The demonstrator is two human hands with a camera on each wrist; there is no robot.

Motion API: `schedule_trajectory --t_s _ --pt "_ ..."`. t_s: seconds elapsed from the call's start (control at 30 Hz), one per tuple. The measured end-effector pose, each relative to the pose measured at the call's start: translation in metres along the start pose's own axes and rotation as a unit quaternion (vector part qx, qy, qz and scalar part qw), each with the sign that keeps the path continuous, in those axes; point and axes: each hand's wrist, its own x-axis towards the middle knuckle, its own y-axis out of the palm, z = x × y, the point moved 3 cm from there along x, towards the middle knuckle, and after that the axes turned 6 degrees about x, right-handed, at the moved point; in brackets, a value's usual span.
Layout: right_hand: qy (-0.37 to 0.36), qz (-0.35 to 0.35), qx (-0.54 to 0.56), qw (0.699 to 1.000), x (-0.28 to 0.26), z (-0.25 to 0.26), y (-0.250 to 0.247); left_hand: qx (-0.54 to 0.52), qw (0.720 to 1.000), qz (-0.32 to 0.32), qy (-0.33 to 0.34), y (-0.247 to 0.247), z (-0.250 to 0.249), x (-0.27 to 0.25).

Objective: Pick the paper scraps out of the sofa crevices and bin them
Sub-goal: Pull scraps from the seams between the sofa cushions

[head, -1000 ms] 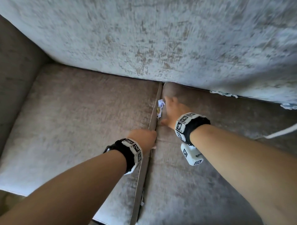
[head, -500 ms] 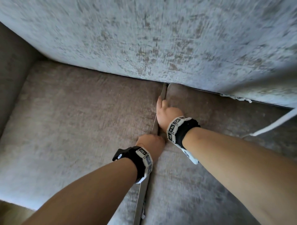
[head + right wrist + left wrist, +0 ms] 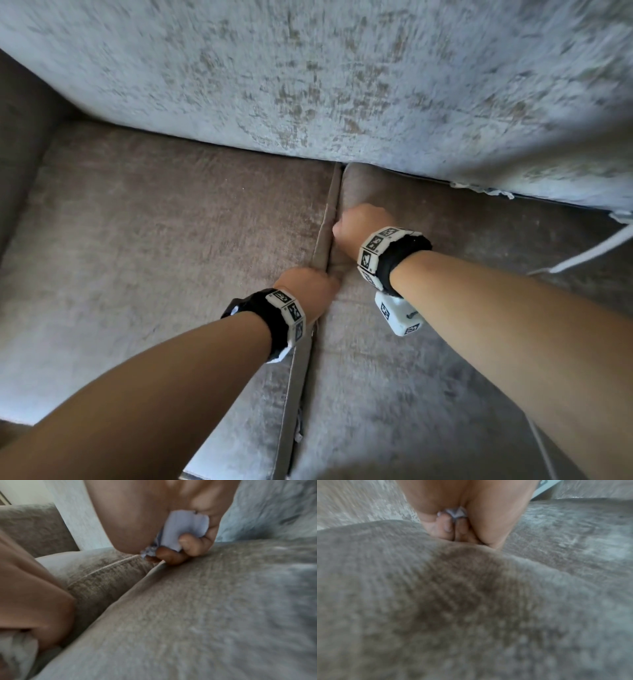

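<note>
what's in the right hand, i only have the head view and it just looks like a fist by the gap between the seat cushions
Observer: The right hand grips a pale paper scrap, fingers curled round it.
Operator: and the left one
Observer: The left hand also has a bit of white paper tucked between its curled fingers; the view is blurry.
Operator: is the right scrap free of the gap yet
Observer: Its crumpled lower end sits right at the seam of the seat cushion; I cannot tell if it is fully out.
</note>
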Motion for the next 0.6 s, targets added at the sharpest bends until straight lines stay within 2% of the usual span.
schedule_trajectory --t_s 0.17,0.37,0.47,0.6 --pt "0.001 0.037 -0.101 0.994 -0.025 -0.013 0.004 0.014 1.000 -0.011 0.005 0.002 -0.002 -0.004" --pt "-0.045 0.074 -0.057 0.995 -0.057 -0.004 0.013 0.057 0.998 -0.006 0.014 0.004 -0.010 -0.009" --pt "-0.064 0.109 -0.078 0.989 -0.075 0.008 0.028 0.069 0.997 0.025 0.012 0.008 -0.021 -0.010" --pt "-0.075 0.091 -0.042 0.992 -0.087 0.012 0.039 0.050 0.997 0.054 -0.007 0.017 -0.033 -0.016"
